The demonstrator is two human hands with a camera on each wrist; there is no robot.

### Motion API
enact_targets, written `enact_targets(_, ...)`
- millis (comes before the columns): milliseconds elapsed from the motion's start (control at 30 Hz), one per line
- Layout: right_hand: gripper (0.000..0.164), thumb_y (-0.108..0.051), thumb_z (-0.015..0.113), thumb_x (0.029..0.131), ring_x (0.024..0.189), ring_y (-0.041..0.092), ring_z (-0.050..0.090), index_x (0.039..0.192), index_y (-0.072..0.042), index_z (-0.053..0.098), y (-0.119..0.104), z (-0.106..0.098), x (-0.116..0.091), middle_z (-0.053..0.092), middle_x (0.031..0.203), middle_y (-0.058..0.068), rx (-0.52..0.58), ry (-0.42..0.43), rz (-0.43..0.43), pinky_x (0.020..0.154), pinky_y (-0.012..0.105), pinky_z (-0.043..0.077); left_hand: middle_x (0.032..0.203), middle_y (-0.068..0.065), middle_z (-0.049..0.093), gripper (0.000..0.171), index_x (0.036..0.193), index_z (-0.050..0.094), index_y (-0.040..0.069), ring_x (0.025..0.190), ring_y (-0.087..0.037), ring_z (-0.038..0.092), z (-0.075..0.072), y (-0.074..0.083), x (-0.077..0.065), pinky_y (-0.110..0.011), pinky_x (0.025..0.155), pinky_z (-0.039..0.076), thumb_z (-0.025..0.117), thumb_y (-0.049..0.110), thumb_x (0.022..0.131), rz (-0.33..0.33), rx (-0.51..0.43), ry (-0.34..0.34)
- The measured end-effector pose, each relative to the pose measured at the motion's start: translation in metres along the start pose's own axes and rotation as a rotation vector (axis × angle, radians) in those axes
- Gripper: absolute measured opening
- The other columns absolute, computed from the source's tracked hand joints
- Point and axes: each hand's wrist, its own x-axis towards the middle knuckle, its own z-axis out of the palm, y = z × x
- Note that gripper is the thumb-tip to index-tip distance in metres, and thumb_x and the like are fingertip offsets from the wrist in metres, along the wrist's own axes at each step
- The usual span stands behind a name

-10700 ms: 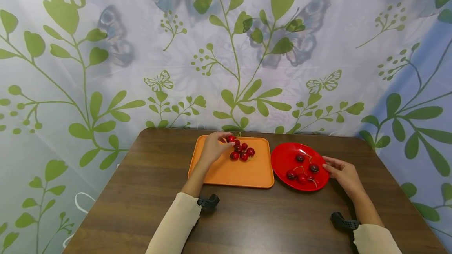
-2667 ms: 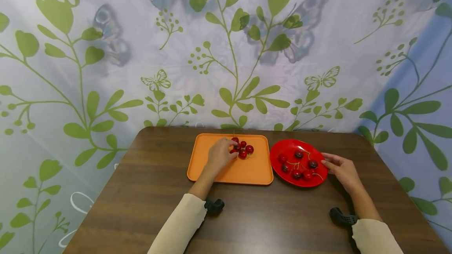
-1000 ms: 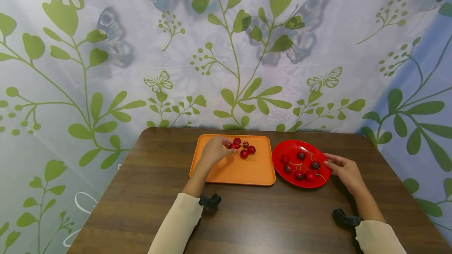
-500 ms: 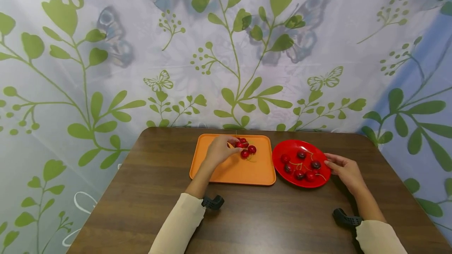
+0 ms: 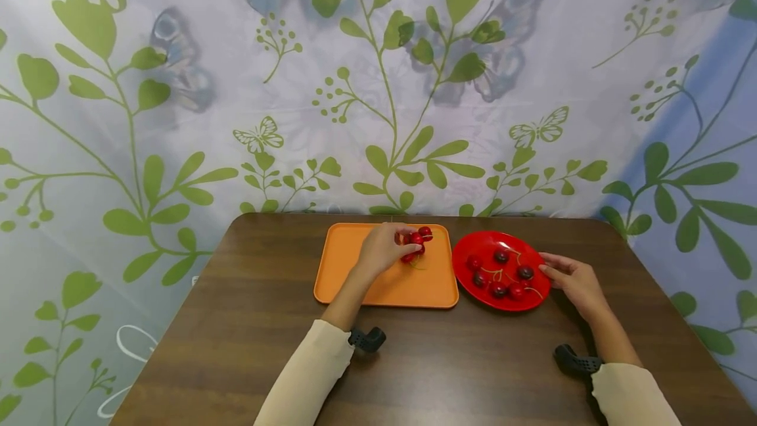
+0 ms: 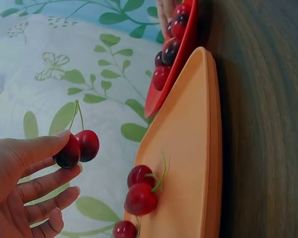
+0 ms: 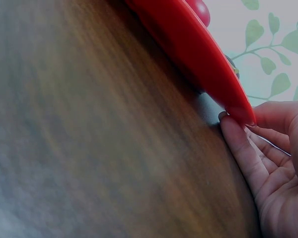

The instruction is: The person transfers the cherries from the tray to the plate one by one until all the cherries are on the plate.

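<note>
My left hand [image 5: 381, 248] is over the right half of the orange tray [image 5: 343, 281]. Between thumb and fingers it pinches a pair of dark red cherries [image 6: 88, 145] joined by a forked green stem, raised off the tray in the left wrist view. A few more cherries [image 6: 141, 199] lie on the tray below. With thumb underneath and fingers above, my right hand [image 5: 582, 288] grips the rim of the red plate [image 7: 208, 59] at its right side. Several red and dark cherries [image 5: 499, 289] with stems rest on that plate.
Both the tray and the plate sit side by side on a brown wooden table [image 5: 461, 360], near its back edge. Directly behind hangs a patterned curtain [image 5: 331, 150] with green leaves and butterflies. Each wrist wears a black camera mount [image 5: 368, 339].
Over the last second my left hand has lifted the cherry pair and moved right across the tray. Compared with ten seconds ago, more cherries are on the plate. My right hand stays at the rim.
</note>
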Motion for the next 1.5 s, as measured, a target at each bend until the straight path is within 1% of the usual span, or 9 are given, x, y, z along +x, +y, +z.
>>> enact_targets(167, 0.057, -0.029, 0.068, 0.100, 0.083, -0.003, 0.066, 0.140, 0.009, 0.054, -0.001, 0.000, -0.001, 0.068, 0.094, -0.022, -0.005, -0.002, 0.009, 0.071, 0.021, 0.058, 0.098, 0.004, 0.073, 0.033, 0.118, 0.078, 0.020, 0.066, -0.010, 0.055, 0.011, 0.008, 0.008, -0.024, 0.056, 0.043, 0.083, 0.030, 0.086, 0.022, -0.005, -0.004)
enact_targets(367, 0.058, -0.031, 0.067, 0.099, 0.084, -0.003, 0.066, 0.141, 0.007, 0.054, -0.002, 0.000, -0.001, 0.068, 0.096, -0.021, -0.020, 0.002, 0.014, 0.072, 0.021, 0.058, 0.096, 0.009, 0.072, 0.033, 0.118, 0.078, 0.022, 0.057, -0.010, 0.052, 0.024, 0.018, 0.018, -0.024, 0.047, 0.038, 0.083, 0.030, 0.087, 0.057, -0.008, 0.004)
enact_targets(567, 0.057, -0.028, 0.067, 0.100, 0.084, -0.003, 0.067, 0.141, 0.009, 0.052, -0.002, 0.000, -0.001, 0.068, 0.095, -0.021, 0.002, -0.005, 0.012, 0.072, 0.021, 0.058, 0.098, 0.007, 0.072, 0.030, 0.116, 0.078, 0.021, 0.063, -0.009, 0.052, 0.036, 0.027, 0.029, -0.022, 0.047, 0.038, 0.082, 0.030, 0.087, 0.098, 0.004, 0.016)
enact_targets(733, 0.056, -0.027, 0.067, 0.100, 0.084, -0.002, 0.067, 0.141, 0.008, 0.053, -0.002, 0.001, 0.000, 0.070, 0.099, -0.016, 0.009, -0.003, 0.014, 0.072, 0.021, 0.058, 0.103, 0.008, 0.072, 0.031, 0.117, 0.078, 0.023, 0.065, -0.007, 0.052, 0.047, 0.030, 0.034, -0.022, 0.048, 0.040, 0.082, 0.031, 0.087, 0.096, 0.042, 0.007)
enact_targets(900, 0.055, -0.025, 0.066, 0.101, 0.084, -0.003, 0.066, 0.142, 0.009, 0.052, 0.000, 0.000, 0.001, 0.070, 0.100, -0.015, 0.011, -0.004, -0.002, 0.071, 0.021, 0.058, 0.106, 0.009, 0.073, 0.032, 0.118, 0.077, 0.025, 0.065, -0.009, 0.054, 0.057, 0.036, 0.039, -0.023, 0.048, 0.042, 0.081, 0.032, 0.088, 0.089, 0.078, -0.012)
enact_targets(1033, 0.054, -0.023, 0.066, 0.100, 0.083, -0.003, 0.066, 0.141, 0.010, 0.052, 0.002, 0.000, 0.001, 0.070, 0.098, -0.018, 0.021, -0.001, -0.005, 0.071, 0.021, 0.058, 0.113, 0.008, 0.073, 0.033, 0.121, 0.076, 0.025, 0.084, -0.013, 0.066, 0.066, 0.041, 0.043, -0.021, 0.049, 0.043, 0.080, 0.031, 0.089, 0.082, 0.122, -0.025)
enact_targets(1167, 0.053, -0.023, 0.066, 0.101, 0.084, -0.003, 0.066, 0.142, 0.009, 0.052, 0.004, -0.001, 0.002, 0.070, 0.098, -0.018, 0.019, -0.001, 0.001, 0.071, 0.021, 0.058, 0.118, 0.008, 0.072, 0.034, 0.122, 0.076, 0.026, 0.104, -0.012, 0.067, 0.077, 0.044, 0.046, -0.019, 0.056, 0.046, 0.079, 0.033, 0.089, 0.090, 0.179, -0.034)
enact_targets(1400, 0.050, -0.016, 0.064, 0.101, 0.083, -0.001, 0.066, 0.140, 0.012, 0.051, -0.015, 0.000, -0.006, 0.072, 0.100, -0.010, 0.026, -0.010, 0.013, 0.071, 0.022, 0.058, 0.106, 0.010, 0.071, 0.033, 0.121, 0.076, 0.028, 0.078, -0.006, 0.056, 0.089, 0.049, 0.052, -0.020, 0.056, 0.043, 0.080, 0.030, 0.089, 0.111, 0.217, -0.036)
enact_targets(1500, 0.049, -0.014, 0.064, 0.101, 0.083, 0.000, 0.067, 0.139, 0.015, 0.051, -0.029, 0.000, -0.013, 0.073, 0.100, -0.007, 0.032, -0.013, 0.008, 0.071, 0.022, 0.058, 0.107, 0.011, 0.071, 0.033, 0.121, 0.076, 0.029, 0.081, -0.007, 0.058, 0.092, 0.051, 0.055, -0.020, 0.058, 0.044, 0.081, 0.031, 0.089, 0.102, 0.246, -0.038)
